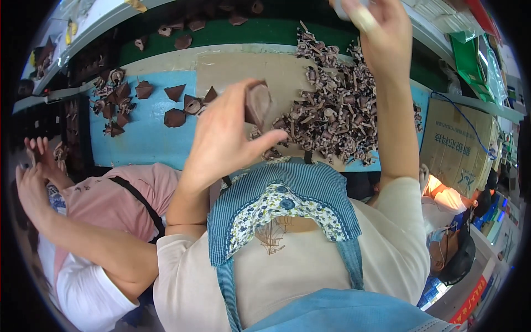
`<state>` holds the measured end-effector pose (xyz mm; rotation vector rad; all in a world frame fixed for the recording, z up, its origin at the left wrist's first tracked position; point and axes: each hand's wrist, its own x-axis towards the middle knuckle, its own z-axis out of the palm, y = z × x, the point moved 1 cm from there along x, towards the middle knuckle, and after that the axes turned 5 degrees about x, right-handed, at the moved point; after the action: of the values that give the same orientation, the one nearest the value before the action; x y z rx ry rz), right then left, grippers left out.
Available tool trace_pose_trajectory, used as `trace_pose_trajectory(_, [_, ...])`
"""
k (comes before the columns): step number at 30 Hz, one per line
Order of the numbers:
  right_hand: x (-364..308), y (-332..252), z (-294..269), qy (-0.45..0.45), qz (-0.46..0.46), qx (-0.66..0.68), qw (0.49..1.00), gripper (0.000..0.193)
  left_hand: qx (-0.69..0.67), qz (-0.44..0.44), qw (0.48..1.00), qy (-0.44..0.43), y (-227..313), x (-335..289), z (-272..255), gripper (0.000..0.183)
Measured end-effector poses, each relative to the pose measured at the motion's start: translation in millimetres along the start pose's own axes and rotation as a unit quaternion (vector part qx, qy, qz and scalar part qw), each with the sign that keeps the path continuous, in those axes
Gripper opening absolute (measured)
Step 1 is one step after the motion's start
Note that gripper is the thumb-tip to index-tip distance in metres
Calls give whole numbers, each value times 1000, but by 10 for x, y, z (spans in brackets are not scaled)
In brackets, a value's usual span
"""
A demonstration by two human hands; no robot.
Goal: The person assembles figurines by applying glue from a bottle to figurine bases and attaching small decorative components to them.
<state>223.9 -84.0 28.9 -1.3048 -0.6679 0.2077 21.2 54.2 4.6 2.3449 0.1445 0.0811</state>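
Note:
My left hand (224, 130) is raised over the middle of the table, its fingers curled against a brown, faceted hollow piece (258, 104). The thumb of that hand stands away from the piece. Stretched out to the far right, my right hand (384, 36) has its fingers around a pale whitish object (345, 8), cut off by the picture's top edge; its kind does not show. A light wrap covers one of the fingers there. Between my arms lies a large heap of small brown and grey moulded figure parts (337, 110).
Loose brown pointed pieces (175, 118) lie on the blue mat (149, 149), with more on the green strip (265, 33) behind. At left, a co-worker's hands (38, 166) work close by. A cardboard box (456, 146) and a green bin (470, 63) stand at right.

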Motion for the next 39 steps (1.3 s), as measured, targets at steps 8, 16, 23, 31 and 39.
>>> trace_pose_trajectory(8, [841,381,73,88,-42,-307,947,38,43,79,985,148,-114,81,-121,62])
trace_pose_trajectory(16, [-232,798,38,11,-342,-368,865,12,-86,136,933,322,-181,128,159,61])
trace_pose_trajectory(23, [-1139,2501,-731,-214,96,-623,746,25,-123,194,904,360,-13,306,337,64])
trace_pose_trajectory(31, [-984,2390,-556,-334,241,-698,586,34,-126,225,852,456,80,433,342,70])
trace_pose_trajectory(39, [-948,1645,-707,-185,108,-492,844,27,-289,134,889,328,114,229,277,71])
